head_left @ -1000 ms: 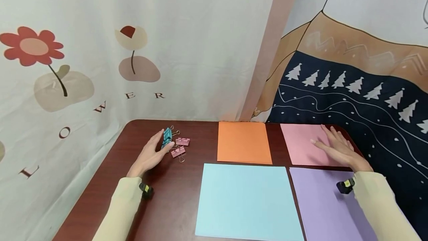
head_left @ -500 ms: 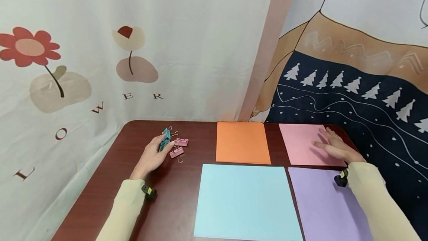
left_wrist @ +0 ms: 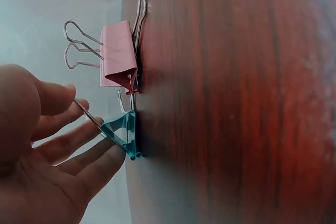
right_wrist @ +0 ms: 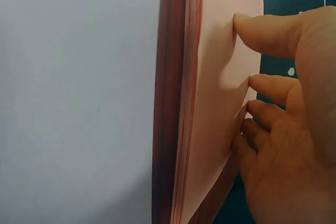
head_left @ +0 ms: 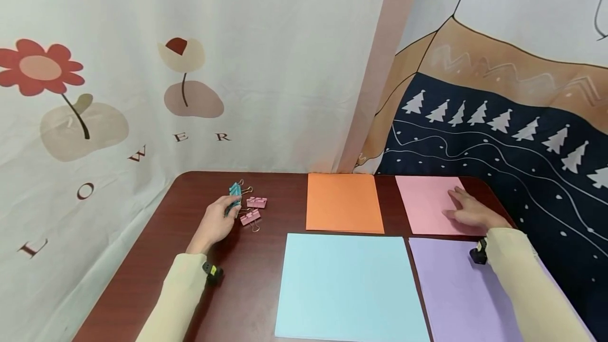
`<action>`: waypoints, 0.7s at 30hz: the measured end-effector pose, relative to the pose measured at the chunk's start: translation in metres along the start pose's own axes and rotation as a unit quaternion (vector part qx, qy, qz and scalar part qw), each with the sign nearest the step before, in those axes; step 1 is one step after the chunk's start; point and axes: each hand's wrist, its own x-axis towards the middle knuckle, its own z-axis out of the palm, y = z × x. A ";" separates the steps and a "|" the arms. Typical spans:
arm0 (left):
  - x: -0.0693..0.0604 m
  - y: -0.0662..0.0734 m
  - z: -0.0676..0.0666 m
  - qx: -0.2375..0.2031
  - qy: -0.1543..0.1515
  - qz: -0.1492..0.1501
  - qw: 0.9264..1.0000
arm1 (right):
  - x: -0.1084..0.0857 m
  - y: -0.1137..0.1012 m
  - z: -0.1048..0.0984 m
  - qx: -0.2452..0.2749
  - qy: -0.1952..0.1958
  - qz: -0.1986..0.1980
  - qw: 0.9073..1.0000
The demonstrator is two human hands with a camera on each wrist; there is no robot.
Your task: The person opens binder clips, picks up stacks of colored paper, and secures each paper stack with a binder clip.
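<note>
My left hand is at the table's far left, its thumb and fingers around a teal binder clip. In the left wrist view the thumb meets the end of the clip's wire handle, with the fingers on the other side. More teal shows just beyond the fingers; whether it is a second clip I cannot tell. Two pink binder clips lie to the right of that hand. My right hand has its fingers spread, fingertips resting on the pink paper stack.
On the brown table lie orange paper, a large light blue sheet and purple paper. A white curtain hangs behind, with a dark patterned cloth at the right.
The left fingers have closed in on the teal clip. My right hand has moved a little left and nearer over the pink paper. The view has shifted slightly.
</note>
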 end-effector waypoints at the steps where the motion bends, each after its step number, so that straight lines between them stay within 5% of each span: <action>1: 0.000 0.000 0.000 0.002 0.001 0.000 1.000 | 0.000 -0.001 0.000 -0.003 0.000 0.001 1.000; 21: 0.009 -0.006 -0.004 0.028 -0.002 0.004 1.000 | 0.004 0.011 0.002 -0.016 0.013 -0.002 1.000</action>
